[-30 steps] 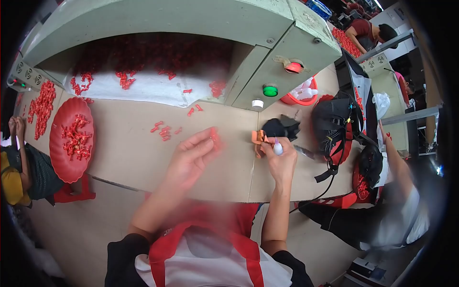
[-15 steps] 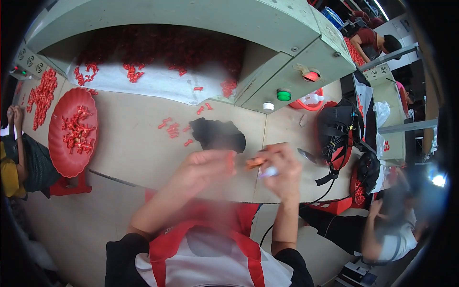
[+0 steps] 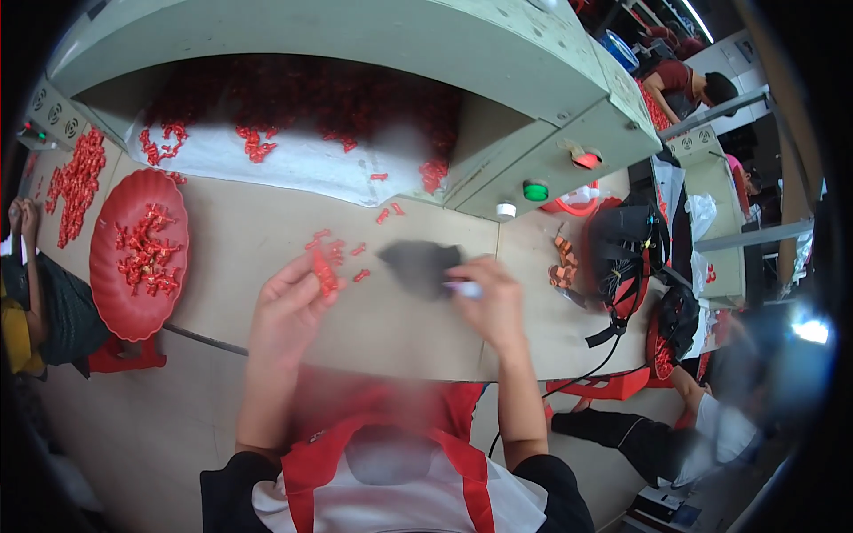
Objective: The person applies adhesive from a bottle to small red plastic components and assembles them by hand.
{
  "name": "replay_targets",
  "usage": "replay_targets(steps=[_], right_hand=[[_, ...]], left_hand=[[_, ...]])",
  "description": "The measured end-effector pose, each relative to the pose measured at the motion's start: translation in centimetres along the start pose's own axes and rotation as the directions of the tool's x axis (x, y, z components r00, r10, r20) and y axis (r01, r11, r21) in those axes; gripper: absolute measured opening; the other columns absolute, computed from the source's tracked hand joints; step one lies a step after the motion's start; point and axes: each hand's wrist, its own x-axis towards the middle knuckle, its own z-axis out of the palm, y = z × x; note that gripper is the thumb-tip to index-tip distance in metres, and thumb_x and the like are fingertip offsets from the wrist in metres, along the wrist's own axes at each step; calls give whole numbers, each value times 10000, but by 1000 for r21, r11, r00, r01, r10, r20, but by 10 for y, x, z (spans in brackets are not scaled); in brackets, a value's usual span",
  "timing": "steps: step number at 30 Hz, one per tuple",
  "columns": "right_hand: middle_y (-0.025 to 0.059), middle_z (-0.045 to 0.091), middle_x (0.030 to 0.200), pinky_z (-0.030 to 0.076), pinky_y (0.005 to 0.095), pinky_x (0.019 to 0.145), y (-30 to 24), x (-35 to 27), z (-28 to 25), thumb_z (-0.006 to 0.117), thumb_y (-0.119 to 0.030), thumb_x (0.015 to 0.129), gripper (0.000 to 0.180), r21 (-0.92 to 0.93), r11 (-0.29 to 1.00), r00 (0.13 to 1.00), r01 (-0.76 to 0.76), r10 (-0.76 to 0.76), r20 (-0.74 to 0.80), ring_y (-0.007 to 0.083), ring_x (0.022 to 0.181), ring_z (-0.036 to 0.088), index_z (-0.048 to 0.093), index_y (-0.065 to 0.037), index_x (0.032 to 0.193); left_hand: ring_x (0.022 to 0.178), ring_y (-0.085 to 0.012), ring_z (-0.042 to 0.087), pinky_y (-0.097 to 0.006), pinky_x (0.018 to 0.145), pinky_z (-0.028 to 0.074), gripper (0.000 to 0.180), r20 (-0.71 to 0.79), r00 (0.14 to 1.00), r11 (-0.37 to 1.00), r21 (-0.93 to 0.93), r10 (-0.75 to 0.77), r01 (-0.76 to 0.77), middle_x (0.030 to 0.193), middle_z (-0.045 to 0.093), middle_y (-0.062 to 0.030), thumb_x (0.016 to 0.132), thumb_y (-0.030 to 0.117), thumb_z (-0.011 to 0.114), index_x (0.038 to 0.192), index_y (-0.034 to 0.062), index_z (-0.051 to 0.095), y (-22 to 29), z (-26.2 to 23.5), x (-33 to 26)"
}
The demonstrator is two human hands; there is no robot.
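Note:
My left hand (image 3: 289, 306) pinches a small red plastic figure (image 3: 325, 274) and holds it up over the table. Around the black cloth (image 3: 418, 266) my right hand (image 3: 490, 302) is closed on a slim white-and-purple object (image 3: 464, 289), pen-like in shape; its kind does not show clearly. The cloth is blurred and touches or lies just behind the right fingertips. Just beyond the left hand, several more red figures (image 3: 359, 250) lie loose on the table. An orange-and-black object (image 3: 563, 265) rests to the right.
A red oval scalloped tray (image 3: 102, 249) with red figures stands at the left. Ahead, a pale green machine (image 3: 355, 40) has a white sheet (image 3: 267, 173) strewn with figures. A black backpack (image 3: 617, 249) sits at the right. Other people work at both sides.
My hands have moved apart, the left one leftward with the red figure. The orange object that was at my right hand is out of it, and an orange-and-black one now lies by the backpack.

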Motion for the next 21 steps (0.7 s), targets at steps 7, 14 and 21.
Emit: replay_targets(steps=[7, 14, 21], right_hand=[[115, 607, 893, 474, 295, 737, 5, -6, -50, 661, -6, 689, 202, -260, 950, 929, -171, 67, -365, 249, 819, 595, 644, -20, 890], [69, 565, 957, 493, 346, 646, -23, 78, 68, 686, -45, 652, 225, -47, 978, 979, 202, -201, 28, 254, 767, 605, 656, -90, 871], [82, 610, 827, 482, 311, 558, -22, 78, 61, 702, -76, 675, 199, 152, 960, 972, 234, -229, -47, 209, 633, 591, 641, -72, 864]], left_hand=[[930, -217, 606, -247, 798, 526, 388, -84, 995, 997, -49, 54, -58, 1074, 557, -142, 856, 6, 506, 1228, -71, 425, -3, -11, 4], [934, -234, 612, -259, 804, 527, 375, -19, 999, 996, -79, -33, 31, 1069, 569, -149, 862, 5, 495, 1224, -71, 432, -2, -3, -8], [936, -242, 614, -261, 795, 539, 348, -55, 998, 997, -71, -24, 20, 1047, 568, -162, 861, 5, 501, 1199, -59, 453, -9, -5, -8]])
